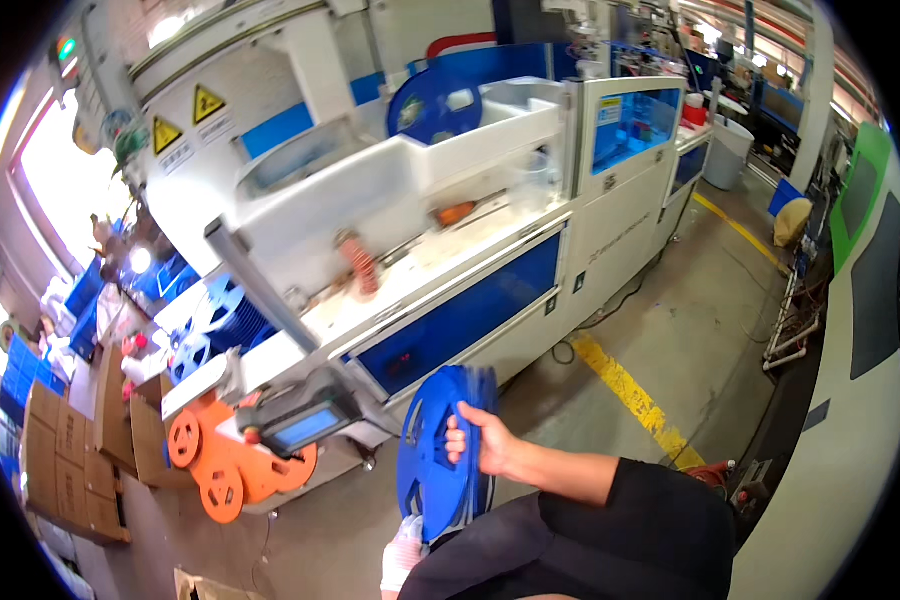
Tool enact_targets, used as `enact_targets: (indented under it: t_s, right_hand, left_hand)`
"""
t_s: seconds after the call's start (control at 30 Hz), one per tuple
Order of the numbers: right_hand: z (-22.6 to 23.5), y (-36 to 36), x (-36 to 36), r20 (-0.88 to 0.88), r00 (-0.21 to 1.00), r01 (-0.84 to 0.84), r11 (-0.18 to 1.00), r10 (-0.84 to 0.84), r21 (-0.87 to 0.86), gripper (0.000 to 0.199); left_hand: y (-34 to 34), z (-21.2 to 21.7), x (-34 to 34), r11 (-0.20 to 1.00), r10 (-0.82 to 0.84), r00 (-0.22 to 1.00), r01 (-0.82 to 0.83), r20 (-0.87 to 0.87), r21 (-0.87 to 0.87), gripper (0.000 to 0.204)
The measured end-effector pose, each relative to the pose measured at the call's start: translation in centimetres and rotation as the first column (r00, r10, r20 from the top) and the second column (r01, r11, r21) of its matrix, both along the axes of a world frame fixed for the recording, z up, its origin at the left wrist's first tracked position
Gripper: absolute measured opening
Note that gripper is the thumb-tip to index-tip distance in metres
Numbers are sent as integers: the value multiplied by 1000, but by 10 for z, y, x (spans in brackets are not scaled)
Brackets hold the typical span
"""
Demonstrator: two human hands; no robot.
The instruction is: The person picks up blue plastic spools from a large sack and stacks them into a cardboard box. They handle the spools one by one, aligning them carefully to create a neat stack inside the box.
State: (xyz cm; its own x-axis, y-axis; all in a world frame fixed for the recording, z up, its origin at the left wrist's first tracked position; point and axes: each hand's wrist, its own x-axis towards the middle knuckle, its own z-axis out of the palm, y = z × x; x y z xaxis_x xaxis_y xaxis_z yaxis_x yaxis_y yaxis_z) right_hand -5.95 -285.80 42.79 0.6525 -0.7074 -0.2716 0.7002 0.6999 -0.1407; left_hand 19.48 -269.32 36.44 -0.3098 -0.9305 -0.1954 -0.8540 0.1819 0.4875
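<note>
A stack of flat blue plastic reels [434, 455] stands on edge in front of me, at the lower middle of the view. My right hand [480, 440] is bare and grips the stack at its upper right side, with its fingers curled through an opening in the nearest reel. Lower down, my left hand [406, 553], in a whitish glove, is at the bottom edge of the same reels. Its fingers are partly hidden but appear closed on the rim.
A long white machine [610, 215] with a blue panel runs along the far side. Orange reels [222, 490] and a handheld-style screen unit [305, 425] sit at its left end. Cardboard boxes [65, 460] stand far left. A yellow line [630, 395] marks the floor; a green-and-white machine [855, 330] stands right.
</note>
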Motion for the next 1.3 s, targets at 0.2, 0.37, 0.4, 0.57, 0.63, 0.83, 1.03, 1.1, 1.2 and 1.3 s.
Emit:
enact_targets:
  t_s: [0.2,0.37,0.4,0.57,0.63,0.83,1.03,1.1,1.2,1.3]
  right_hand:
    - [16,49,232,-372,867,-390,916,331,-95,33]
    - [27,78,349,-460,744,-615,765,484,-190,33]
    - [20,83,365,-485,711,-646,745,509,-166,33]
    - [18,120,470,-368,635,-756,645,679,-115,27]
    - [13,124,499,-346,582,-805,582,736,-115,26]
    - [-9,106,605,-330,508,-856,508,795,-95,23]
    - [-15,85,736,-303,584,-803,591,753,-77,21]
    - [-13,74,781,-256,618,-777,627,743,-54,21]
    - [-5,64,844,-283,635,-765,637,719,-98,21]
    - [6,60,898,-309,637,-762,638,706,-113,21]
  left_hand:
    - [154,0,140,781,550,790,-602,-272,-169,26]
    - [230,107,198,198,543,-246,-891,-803,408,22]
    - [259,90,211,127,451,-344,-889,-824,440,22]
    - [303,72,269,106,-134,-544,-839,-828,534,25]
    - [302,68,275,159,-277,-529,-849,-802,504,23]
    - [282,60,361,71,-283,-510,-856,-812,513,24]
    - [259,73,490,29,-149,-572,-818,-807,574,30]
    - [251,84,540,61,-84,-582,-813,-809,578,30]
    - [241,90,610,98,-47,-567,-822,-822,561,28]
    - [234,93,675,129,-45,-555,-828,-831,546,26]
